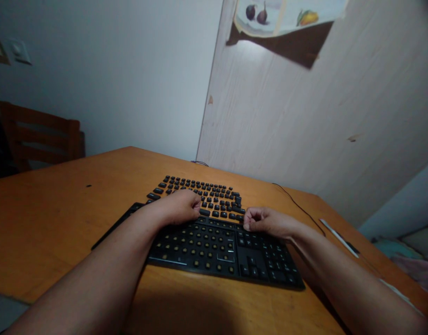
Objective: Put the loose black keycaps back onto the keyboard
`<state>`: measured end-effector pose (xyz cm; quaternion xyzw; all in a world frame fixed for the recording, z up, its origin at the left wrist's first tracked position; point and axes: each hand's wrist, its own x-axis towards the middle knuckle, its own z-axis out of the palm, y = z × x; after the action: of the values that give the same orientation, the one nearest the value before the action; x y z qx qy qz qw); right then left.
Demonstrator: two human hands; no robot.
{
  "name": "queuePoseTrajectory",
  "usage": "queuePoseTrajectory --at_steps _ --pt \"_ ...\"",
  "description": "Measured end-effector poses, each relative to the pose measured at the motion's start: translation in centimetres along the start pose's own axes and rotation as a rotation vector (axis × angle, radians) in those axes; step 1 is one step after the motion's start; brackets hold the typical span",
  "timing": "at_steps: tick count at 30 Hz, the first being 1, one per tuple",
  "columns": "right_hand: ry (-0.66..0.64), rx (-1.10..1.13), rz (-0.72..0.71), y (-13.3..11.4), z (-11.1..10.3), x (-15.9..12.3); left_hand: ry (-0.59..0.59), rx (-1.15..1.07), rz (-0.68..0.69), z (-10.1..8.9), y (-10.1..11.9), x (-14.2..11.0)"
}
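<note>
A black computer keyboard [248, 260] lies on the wooden table in front of me. Its main section shows bare key posts, while the number pad [280, 263] and arrow keys have their caps on. Loose black keycaps [215, 200] are laid out in rows just beyond the keyboard. My left hand [186, 206] is closed in a fist over the keyboard's far left part, near the caps; its fingertips are hidden. At the far edge, my right hand [264, 219] has thumb and fingers pinched together, touching or just over the keyboard. Whatever either hand holds cannot be made out.
A dark flat strip [118, 224] lies left of the keyboard, partly behind my left forearm. One small dark piece [88, 185] sits farther left on the table [60, 209]. To the right are a cable [297, 204] and a white strip [339, 238]. A wooden chair [42, 135] stands behind.
</note>
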<state>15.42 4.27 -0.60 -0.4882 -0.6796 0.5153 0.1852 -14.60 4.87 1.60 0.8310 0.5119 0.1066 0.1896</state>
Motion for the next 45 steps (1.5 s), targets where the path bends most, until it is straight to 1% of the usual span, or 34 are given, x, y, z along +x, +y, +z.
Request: queuePoseTrajectory --at_steps 7,14,20,28,31,36,45 --pt "0.021 -0.092 -0.042 0.0 0.2 -0.1 0.005 0.02 -0.002 -0.2 0.3 -0.2" --pt "0.027 -0.068 -0.044 0.5 0.1 0.0 0.011 0.026 0.01 0.0 0.0 0.0" --pt "0.024 -0.012 -0.048 0.8 -0.3 -0.1 0.011 0.029 0.032 0.1 -0.2 0.1" --pt "0.05 -0.04 -0.046 1.3 -1.0 -0.1 0.005 0.031 0.025 -0.1 -0.2 0.1" --pt "0.052 -0.043 -0.052 1.1 -1.0 -0.1 0.005 0.04 0.03 -0.1 -0.2 0.1" --pt "0.009 -0.074 -0.054 0.5 -0.8 -0.4 0.0 0.058 0.026 -0.1 -0.1 0.1" --pt "0.022 -0.077 -0.062 0.0 -0.4 -0.7 0.001 0.078 0.033 0.0 -0.2 0.1"
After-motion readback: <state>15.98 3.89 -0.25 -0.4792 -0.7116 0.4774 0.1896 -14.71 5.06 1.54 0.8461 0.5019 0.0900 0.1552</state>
